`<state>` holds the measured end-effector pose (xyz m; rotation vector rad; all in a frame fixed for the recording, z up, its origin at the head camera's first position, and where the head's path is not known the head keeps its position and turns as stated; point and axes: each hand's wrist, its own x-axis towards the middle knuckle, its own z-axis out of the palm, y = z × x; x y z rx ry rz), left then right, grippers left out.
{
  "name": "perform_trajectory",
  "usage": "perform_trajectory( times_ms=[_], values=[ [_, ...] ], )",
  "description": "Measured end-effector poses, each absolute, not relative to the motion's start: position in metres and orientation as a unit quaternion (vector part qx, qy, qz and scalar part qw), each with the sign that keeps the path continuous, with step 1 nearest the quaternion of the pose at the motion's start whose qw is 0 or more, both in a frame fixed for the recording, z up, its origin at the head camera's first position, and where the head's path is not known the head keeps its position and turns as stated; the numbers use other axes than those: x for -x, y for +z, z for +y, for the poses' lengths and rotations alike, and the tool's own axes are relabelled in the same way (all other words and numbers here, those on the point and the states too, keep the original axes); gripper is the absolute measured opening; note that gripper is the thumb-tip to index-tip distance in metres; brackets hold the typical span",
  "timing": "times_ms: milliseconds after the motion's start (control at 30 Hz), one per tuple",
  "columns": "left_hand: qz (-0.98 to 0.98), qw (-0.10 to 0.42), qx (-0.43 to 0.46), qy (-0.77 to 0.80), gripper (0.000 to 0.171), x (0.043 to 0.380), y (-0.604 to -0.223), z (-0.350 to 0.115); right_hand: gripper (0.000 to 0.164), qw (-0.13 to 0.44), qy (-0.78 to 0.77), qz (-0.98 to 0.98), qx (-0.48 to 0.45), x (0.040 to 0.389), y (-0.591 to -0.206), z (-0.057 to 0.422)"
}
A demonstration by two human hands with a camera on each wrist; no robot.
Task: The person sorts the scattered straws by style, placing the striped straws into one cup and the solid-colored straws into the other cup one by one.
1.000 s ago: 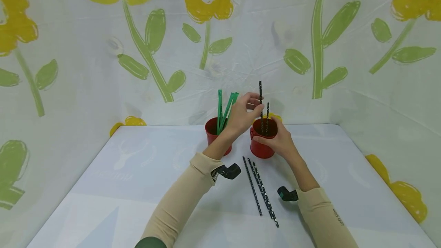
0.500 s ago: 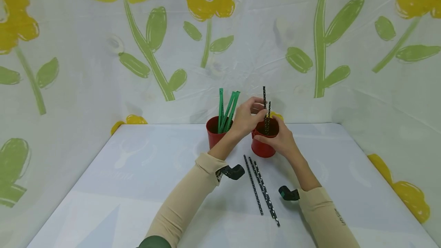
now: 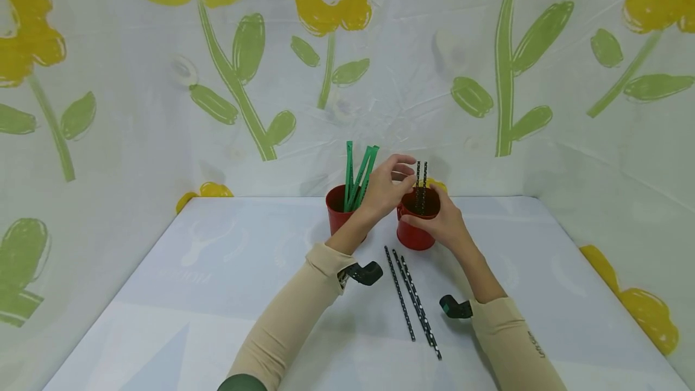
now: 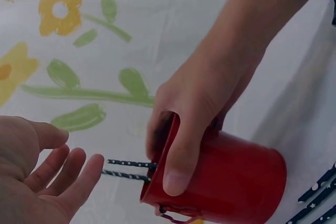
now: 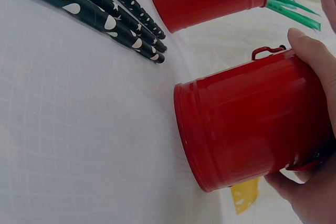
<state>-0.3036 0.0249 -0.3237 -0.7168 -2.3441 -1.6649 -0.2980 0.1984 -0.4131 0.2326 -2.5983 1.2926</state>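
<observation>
My right hand (image 3: 449,222) grips the rim of a red metal bucket (image 3: 415,239) at the back of the table, thumb on one side and fingers on the other. Two black paper straws (image 3: 425,175) with white dots stand inside it, their upper ends above the rim. My left hand (image 3: 385,189) hovers just left of those straws with fingers loosely bent. In the left wrist view, nothing lies between the left thumb and fingers (image 4: 84,184), and one fingertip is right by a straw end. The right wrist view shows the bucket upright on the table.
Left of it stands a second red bucket (image 3: 335,217) holding several green strips (image 3: 349,168), partly hidden behind my left forearm. Three black patterned straws (image 3: 399,294) lie on the white table in front of the buckets. A flower-printed cloth wall (image 3: 407,77) rises behind.
The taller straw has gone down into the bucket, level with the other, and my left fingers have let go of it. My right hand keeps its grip on the bucket.
</observation>
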Motion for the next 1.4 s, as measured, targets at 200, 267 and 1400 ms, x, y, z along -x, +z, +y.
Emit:
perform_trajectory(
  times_ms=[200,267,1400],
  values=[
    [-0.789,0.075,0.246,-0.558,0.029,0.303,-0.331,0.018,0.104,0.114,0.440,-0.887,-0.079,0.298,-0.412,0.198],
    [-0.791,0.073,0.247,-0.555,0.028,0.303,-0.335,0.015,0.103,0.113,0.441,-0.887,-0.080,0.298,-0.411,0.198],
    [-0.911,-0.010,0.194,-0.365,0.057,0.257,-0.415,-0.012,0.104,0.113,0.441,-0.888,-0.071,0.298,-0.412,0.197]
  ],
)
